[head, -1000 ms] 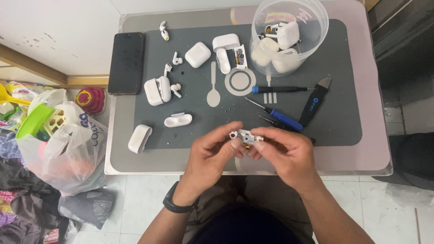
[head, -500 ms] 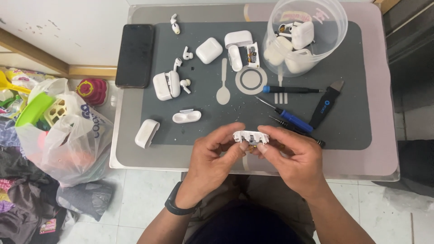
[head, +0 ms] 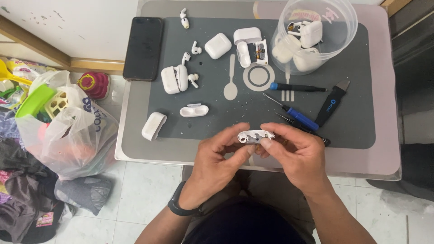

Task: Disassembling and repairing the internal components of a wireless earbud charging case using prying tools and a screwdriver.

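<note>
At the near edge of the tabletop [head: 135, 149], above the grey mat [head: 217, 122], the left hand [head: 219, 158] and right hand [head: 296, 153] are kept pinched on the white earbud-case shell [head: 256, 136], now turned level between the fingertips; the screwdrivers [head: 294, 115] are left untouched.

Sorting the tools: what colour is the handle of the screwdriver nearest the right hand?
Blue, on the screwdriver beside the right hand; head view.
</note>
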